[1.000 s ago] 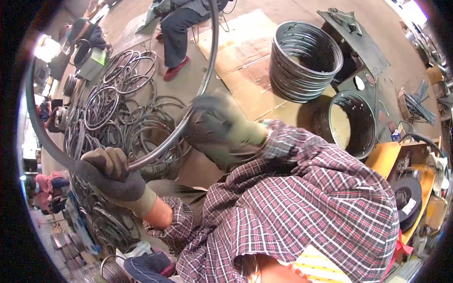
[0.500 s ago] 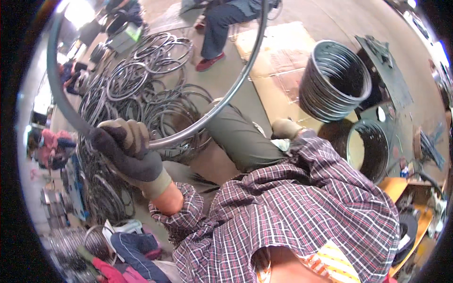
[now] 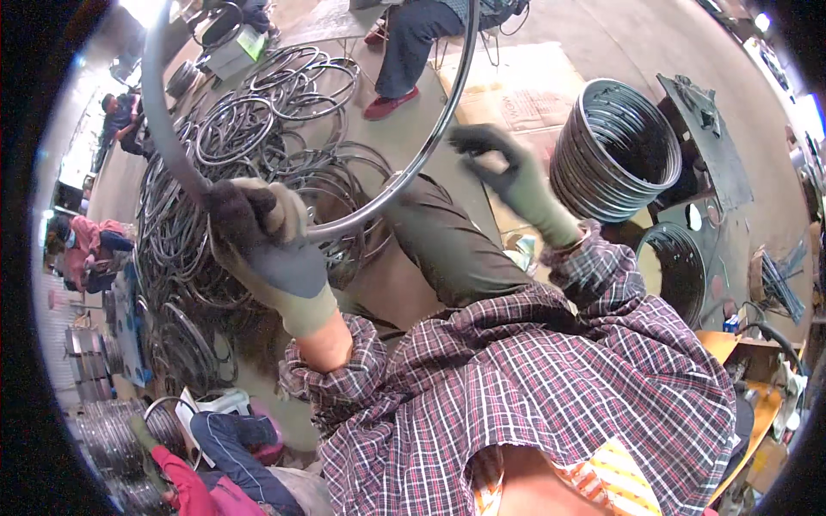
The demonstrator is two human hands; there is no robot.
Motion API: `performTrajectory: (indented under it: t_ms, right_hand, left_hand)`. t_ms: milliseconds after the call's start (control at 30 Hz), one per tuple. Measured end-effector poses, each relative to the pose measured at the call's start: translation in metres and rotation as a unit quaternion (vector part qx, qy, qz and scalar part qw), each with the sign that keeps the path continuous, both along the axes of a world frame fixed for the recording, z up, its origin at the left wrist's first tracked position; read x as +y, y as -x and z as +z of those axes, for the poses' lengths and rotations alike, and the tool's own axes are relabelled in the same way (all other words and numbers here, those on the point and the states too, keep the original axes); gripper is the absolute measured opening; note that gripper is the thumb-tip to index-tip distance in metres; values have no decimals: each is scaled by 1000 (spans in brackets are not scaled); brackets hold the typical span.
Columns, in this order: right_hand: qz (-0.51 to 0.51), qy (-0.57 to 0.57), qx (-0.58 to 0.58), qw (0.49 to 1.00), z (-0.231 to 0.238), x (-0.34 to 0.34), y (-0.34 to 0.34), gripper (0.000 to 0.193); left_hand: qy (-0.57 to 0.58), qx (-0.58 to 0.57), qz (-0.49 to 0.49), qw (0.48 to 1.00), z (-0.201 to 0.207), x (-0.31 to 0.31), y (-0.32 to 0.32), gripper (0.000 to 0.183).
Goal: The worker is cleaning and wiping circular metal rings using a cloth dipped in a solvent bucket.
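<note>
A large thin metal wheel rim [image 3: 403, 181] is held up in front of me, its top cut off by the upper edge of the view. My left hand [image 3: 268, 245], in a grey and beige glove, grips its lower left part, fingers wrapped round it. Just right of the rim hangs my right hand [image 3: 514, 181], gloved the same way and slightly blurred. Its thumb and fingers curve apart with nothing visible between them. Beneath the rim stretches my leg in dark trousers [image 3: 447, 245].
A heap of loose rims [image 3: 241, 129] covers the floor at left. Stacked rims [image 3: 585, 176] stand at right, with a second stack [image 3: 688, 275] nearer. Cardboard [image 3: 516, 82] lies beyond my right hand. A person in dark trousers [image 3: 404, 60] sits opposite; others are at far left.
My right hand has risen from beside my knee and moved up and away from me, towards the rim. The rim and my left hand have shifted a little to the right.
</note>
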State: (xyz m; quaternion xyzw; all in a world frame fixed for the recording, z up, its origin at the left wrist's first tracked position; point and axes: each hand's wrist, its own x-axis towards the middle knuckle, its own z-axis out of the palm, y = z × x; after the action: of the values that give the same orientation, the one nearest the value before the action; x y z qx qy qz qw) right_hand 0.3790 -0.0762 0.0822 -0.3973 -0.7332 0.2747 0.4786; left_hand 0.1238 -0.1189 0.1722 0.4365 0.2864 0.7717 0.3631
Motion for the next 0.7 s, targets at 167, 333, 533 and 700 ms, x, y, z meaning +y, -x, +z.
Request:
performTrajectory:
  t_ms: [167, 333, 533, 700]
  right_hand:
    - [121, -152, -183, 964, 23, -24, 60, 66]
    - [178, 158, 230, 944, -4, -23, 29, 50]
    - [264, 181, 424, 847, 0, 17, -35, 52]
    - [151, 239, 380, 881, -54, 42, -58, 53]
  left_hand:
    - [-12, 71, -30, 997, -6, 5, -25, 38]
    - [10, 90, 4, 996, -12, 9, -26, 39]
    - [-4, 24, -38, 999, -14, 17, -20, 26]
    - [-23, 11, 29, 999, -28, 6, 11, 23]
